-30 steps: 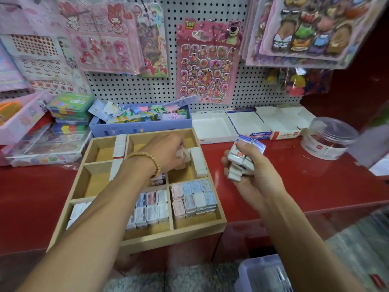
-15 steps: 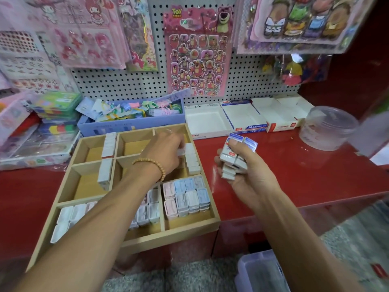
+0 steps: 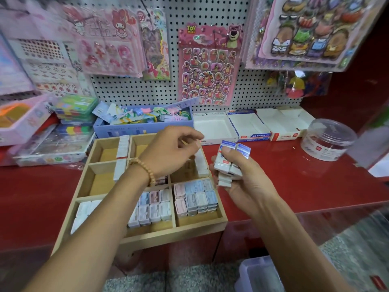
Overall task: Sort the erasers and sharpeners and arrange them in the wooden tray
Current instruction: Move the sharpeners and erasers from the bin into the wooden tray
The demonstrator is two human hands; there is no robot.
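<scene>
The left hand (image 3: 168,152) hangs palm down at the centre of view, fingers loosely curled and pointing toward 2 o'clock, holding nothing; a bead bracelet (image 3: 145,170) rings its wrist, and the forearm runs back toward 7 o'clock. At 3 o'clock of it, the right hand (image 3: 242,182) grips a stack of erasers (image 3: 228,163), thumb on top, forearm toward 5 o'clock.

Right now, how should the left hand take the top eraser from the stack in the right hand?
A judgement: pinch the top eraser by its two long side faces, coming from the left over the wooden tray. Its upper end juts free above the right hand; the thumb covers its lower face, and the left hand is already close.
</scene>
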